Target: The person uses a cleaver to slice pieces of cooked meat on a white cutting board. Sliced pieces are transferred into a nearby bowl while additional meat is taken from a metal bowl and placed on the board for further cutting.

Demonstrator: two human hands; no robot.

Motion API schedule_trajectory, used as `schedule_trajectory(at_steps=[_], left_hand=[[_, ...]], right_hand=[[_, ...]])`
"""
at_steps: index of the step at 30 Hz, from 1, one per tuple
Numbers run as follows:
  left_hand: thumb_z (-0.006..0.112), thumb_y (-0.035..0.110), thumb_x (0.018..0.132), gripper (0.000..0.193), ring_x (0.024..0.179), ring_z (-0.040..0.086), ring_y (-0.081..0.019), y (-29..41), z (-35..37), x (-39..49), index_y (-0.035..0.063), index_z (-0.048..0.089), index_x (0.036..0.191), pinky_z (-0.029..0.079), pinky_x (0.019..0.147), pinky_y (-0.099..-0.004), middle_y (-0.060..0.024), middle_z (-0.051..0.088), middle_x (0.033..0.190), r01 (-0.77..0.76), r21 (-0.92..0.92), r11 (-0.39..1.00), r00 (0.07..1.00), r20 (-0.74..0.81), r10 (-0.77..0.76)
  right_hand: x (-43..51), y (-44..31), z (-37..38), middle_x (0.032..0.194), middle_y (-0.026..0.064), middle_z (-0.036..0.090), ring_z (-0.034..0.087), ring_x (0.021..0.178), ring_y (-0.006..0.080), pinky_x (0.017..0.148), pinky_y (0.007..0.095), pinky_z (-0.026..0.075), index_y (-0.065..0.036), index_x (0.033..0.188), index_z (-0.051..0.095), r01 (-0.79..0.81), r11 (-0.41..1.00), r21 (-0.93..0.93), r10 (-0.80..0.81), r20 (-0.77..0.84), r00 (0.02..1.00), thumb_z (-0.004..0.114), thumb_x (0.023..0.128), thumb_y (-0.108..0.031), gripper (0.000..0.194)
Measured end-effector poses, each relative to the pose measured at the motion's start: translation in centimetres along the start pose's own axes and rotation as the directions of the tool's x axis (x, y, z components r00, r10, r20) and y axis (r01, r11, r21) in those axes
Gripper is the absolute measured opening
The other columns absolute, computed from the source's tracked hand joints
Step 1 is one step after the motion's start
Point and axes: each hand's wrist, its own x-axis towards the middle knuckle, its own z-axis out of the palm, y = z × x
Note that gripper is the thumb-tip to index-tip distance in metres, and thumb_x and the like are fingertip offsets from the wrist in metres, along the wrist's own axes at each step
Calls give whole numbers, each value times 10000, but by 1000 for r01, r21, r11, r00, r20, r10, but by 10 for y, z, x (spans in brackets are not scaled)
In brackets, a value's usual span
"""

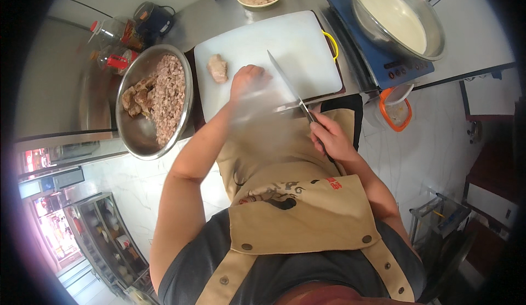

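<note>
My left hand (249, 81) rests on the white plastic cutting board (283, 33), fingers curled over what looks like a piece of pale meat (267, 76), partly hidden and hazy. My right hand (331, 134) grips the dark handle of a kitchen knife (287, 83), whose blade points up and left over the board. A lump of pale cooked meat (217, 68) lies on the board to the left of my left hand. Left of the board, a large steel bowl (154, 153) holds diced meat (169, 99) and some browner, larger chunks (139, 98).
A small bowl (260, 5) of pale meat pieces stands behind the board. On the right, a steel basin (436, 38) of milky liquid sits on a blue induction cooker (382, 72). Plastic bottles (117, 33) stand at back left. An orange-rimmed container (396, 109) is below the counter edge.
</note>
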Motion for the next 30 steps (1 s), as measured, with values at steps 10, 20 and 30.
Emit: schedule_trajectory(at_steps=[10, 20, 30], left_hand=[[753, 40, 814, 110, 980, 644, -326, -7, -9, -12, 15, 723, 918, 532, 853, -416, -140, 715, 1040, -179, -147, 973, 983, -63, 171], [766, 35, 793, 93, 918, 660, -324, -1, 6, -15, 13, 715, 868, 545, 823, -404, -135, 722, 979, -144, -139, 980, 976, -184, 117], [732, -18, 752, 238, 893, 660, -296, 9, 5, -11, 133, 768, 933, 542, 805, -391, -53, 737, 947, -40, -163, 986, 990, -142, 17]], right_hand=[[12, -11, 2, 759, -15, 523, 473, 543, 54, 460, 225, 400, -105, 1496, 492, -44, 997, -71, 45, 17, 999, 500, 1043, -222, 468], [25, -15, 4, 735, -13, 542, 487, 558, 47, 475, 221, 402, -83, 1483, 500, 9, 994, -109, -2, 71, 997, 514, 1039, -230, 468], [-4, -15, 17, 769, 97, 592, 563, 705, 144, 663, 320, 476, -6, 1399, 549, 57, 917, -396, -70, -19, 997, 560, 1014, -197, 431]])
